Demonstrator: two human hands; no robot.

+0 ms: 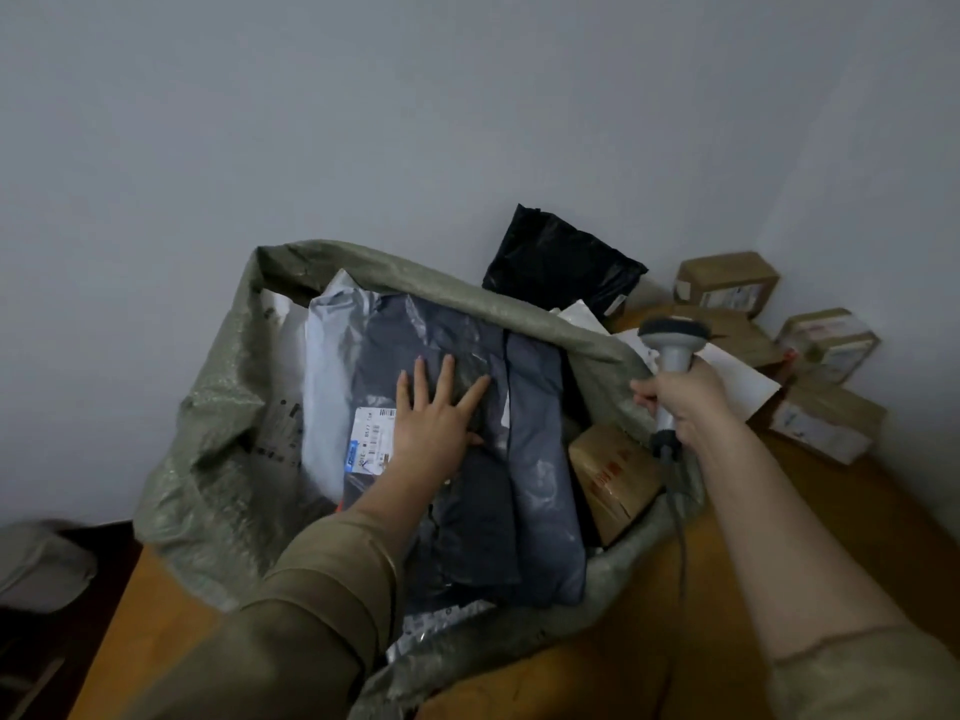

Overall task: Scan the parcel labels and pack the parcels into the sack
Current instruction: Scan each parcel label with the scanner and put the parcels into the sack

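A grey-green woven sack (218, 407) stands open on the wooden table, filled with parcels. On top lies a dark grey poly-mailer parcel (530, 459) with a white label (371, 433). My left hand (431, 423) presses flat on it, fingers spread, partly covering the label. A light grey mailer (327, 376) lies to its left and a brown carton (613, 475) sits at the sack's right side. My right hand (680, 397) grips the handle of a grey barcode scanner (672, 340), while pinching the sack's right rim; its cable hangs down.
Behind the sack a black poly-mailer (561, 262) leans on the wall. Several brown cartons (727, 280) and a white envelope (737, 376) lie on the wooden table (649, 641) at the right. A dark floor and a grey object (41, 563) show at lower left.
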